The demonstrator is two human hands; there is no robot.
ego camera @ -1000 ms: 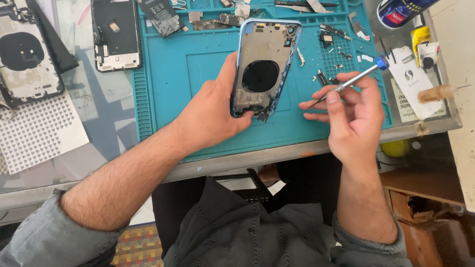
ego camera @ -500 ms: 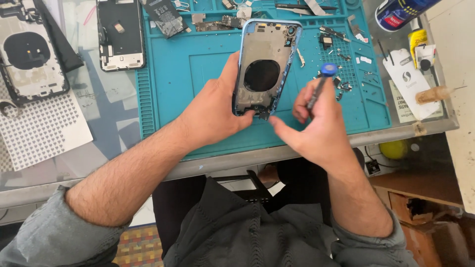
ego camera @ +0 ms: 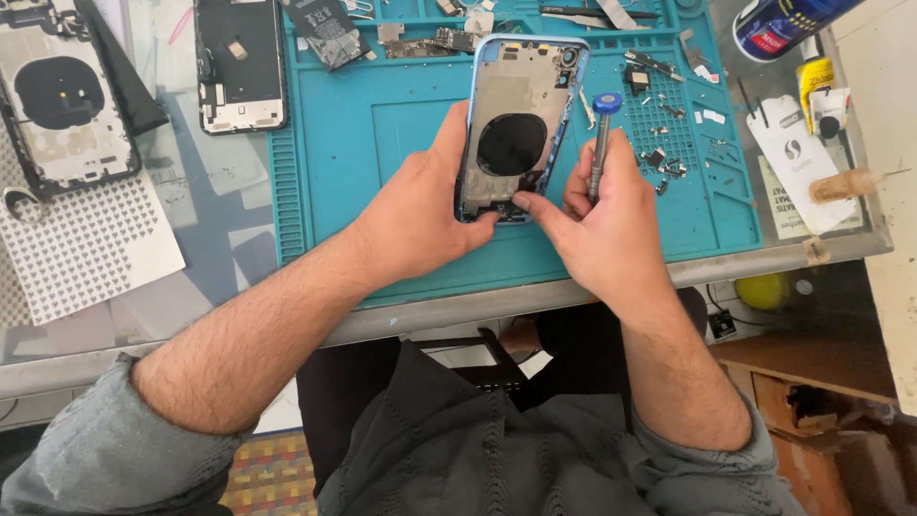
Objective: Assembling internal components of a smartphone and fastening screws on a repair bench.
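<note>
An opened blue phone housing [ego camera: 521, 115], with a black round coil in its middle, rests tilted on the teal work mat [ego camera: 401, 115]. My left hand [ego camera: 420, 205] grips its lower left edge, thumb at the bottom. My right hand [ego camera: 597, 225] holds a small screwdriver with a blue cap [ego camera: 602, 139] upright between its fingers, while its forefinger touches the housing's lower right corner.
Small screws and loose phone parts [ego camera: 669, 158] lie on the mat's right side. A second opened phone [ego camera: 239, 62] lies at the mat's left edge, another housing [ego camera: 62, 105] further left. A spray can [ego camera: 778, 24], small bottle [ego camera: 823, 91] and white packet [ego camera: 798, 162] sit at right.
My right hand has moved left from the mat's right side to the housing's lower corner, and the screwdriver has swung from slanted to upright. My left hand has kept its hold.
</note>
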